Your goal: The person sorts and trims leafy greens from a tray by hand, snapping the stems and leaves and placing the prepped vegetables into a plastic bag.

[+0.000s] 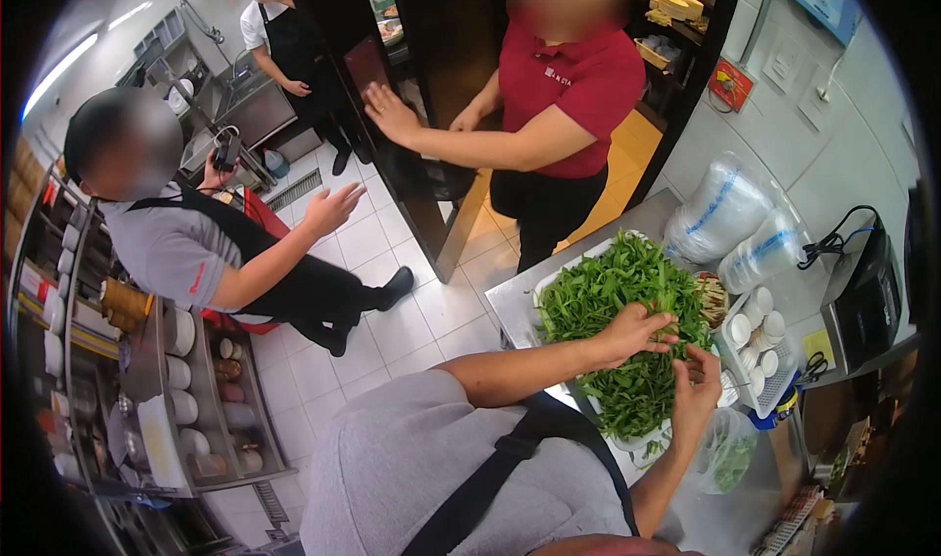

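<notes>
A large heap of leafy greens (613,286) fills a white tray (542,299) on the metal counter. Over the heap, my left hand (635,334) has its fingers bent together around a bit of the greens. My right hand (695,387) is just beside it, thumb and fingers pinched at the greens between the hands. The exact stem held is too small to make out. Close to my right wrist lies a clear plastic bag (727,448) with some greens in it.
Wrapped stacks of plastic containers (720,213), a basket of white cups (760,345), scissors (813,367) and a black device (867,296) are on the counter. A person in red (569,95) stands in the doorway; a person in grey (196,252) gestures nearby, another stands behind.
</notes>
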Action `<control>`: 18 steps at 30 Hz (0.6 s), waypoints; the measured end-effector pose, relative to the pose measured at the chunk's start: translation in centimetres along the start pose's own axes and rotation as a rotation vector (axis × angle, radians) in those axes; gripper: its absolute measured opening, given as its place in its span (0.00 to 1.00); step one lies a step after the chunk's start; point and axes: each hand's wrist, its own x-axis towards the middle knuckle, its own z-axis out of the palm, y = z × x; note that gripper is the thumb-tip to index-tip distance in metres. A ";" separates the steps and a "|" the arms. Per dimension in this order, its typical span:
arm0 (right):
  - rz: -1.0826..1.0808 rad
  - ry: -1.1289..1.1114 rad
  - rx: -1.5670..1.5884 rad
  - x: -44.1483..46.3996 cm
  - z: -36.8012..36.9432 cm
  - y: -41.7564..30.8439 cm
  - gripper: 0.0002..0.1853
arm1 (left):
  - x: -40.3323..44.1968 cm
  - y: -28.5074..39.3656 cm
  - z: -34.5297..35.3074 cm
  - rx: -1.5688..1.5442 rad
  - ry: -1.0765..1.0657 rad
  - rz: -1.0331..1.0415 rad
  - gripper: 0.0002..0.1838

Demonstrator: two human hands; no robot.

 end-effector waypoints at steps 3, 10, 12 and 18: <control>0.009 0.026 0.126 -0.6 1.7 -0.6 0.13 | -0.8 -0.8 1.1 -0.001 -0.034 0.012 0.19; 0.021 0.113 0.389 0.5 2.1 1.2 0.07 | -0.7 -1.3 1.5 0.156 -0.118 0.113 0.18; 0.026 0.083 0.378 0.5 2.0 0.6 0.07 | -1.1 -1.0 1.6 0.116 -0.150 0.145 0.18; -0.056 0.056 0.394 -0.1 1.9 1.0 0.10 | -0.8 -0.9 1.7 0.182 -0.027 0.305 0.14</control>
